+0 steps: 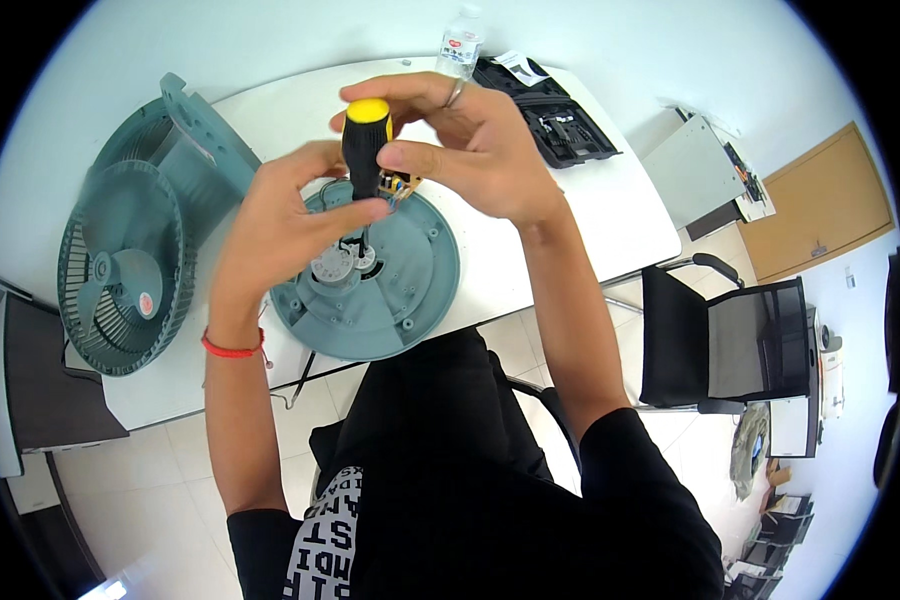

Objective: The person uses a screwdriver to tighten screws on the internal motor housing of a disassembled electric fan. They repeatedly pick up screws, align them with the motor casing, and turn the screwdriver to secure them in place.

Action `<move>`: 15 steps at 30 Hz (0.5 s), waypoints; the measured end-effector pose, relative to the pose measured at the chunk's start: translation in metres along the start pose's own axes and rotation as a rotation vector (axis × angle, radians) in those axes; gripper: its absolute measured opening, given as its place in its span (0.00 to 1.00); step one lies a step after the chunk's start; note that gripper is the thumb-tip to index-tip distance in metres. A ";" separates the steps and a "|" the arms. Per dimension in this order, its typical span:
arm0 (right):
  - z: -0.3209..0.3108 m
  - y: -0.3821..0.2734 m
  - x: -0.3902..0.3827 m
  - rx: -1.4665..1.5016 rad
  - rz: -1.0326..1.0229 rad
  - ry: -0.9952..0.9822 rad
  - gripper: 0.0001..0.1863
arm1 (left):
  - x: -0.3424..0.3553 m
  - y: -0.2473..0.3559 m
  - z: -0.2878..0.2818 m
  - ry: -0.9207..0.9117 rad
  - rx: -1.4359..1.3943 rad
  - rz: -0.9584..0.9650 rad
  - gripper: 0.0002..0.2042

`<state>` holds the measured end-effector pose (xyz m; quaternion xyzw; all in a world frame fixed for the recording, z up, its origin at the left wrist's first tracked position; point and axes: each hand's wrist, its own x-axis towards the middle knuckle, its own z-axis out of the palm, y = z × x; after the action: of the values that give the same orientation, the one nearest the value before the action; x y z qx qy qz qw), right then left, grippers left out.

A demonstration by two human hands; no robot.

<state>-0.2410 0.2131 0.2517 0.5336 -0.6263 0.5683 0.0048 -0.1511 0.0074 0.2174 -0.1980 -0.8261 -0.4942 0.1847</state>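
A screwdriver with a black and yellow handle stands upright over a round grey-green fan base. My right hand holds the upper handle, thumb on its side and forefinger curled behind the top. At the handle's lower end, my left hand closes round it with thumb and fingers. The tip is hard to make out among dark parts near the silver-grey motor in the base. A small circuit board with wires shows behind the screwdriver, partly covered by my hands.
The fan's grey-green caged housing with its blades takes up the left of the white table. An open black tool case lies at the back right, beside a clear bottle. A black chair stands to the right.
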 end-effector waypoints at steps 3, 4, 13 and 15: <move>0.014 -0.002 -0.003 -0.333 0.014 0.277 0.26 | 0.002 0.007 0.012 0.169 0.148 0.026 0.16; 0.018 -0.001 -0.004 -0.414 0.004 0.367 0.25 | 0.002 0.008 0.017 0.203 0.142 -0.010 0.16; -0.011 -0.006 0.012 0.216 0.138 -0.156 0.25 | 0.009 -0.008 0.000 -0.027 -0.076 -0.051 0.15; -0.006 -0.016 0.014 0.051 0.231 -0.038 0.22 | 0.009 -0.010 0.002 -0.019 -0.140 -0.022 0.15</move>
<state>-0.2398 0.2120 0.2736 0.4684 -0.6689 0.5707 -0.0864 -0.1638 0.0063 0.2138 -0.2060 -0.7933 -0.5510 0.1570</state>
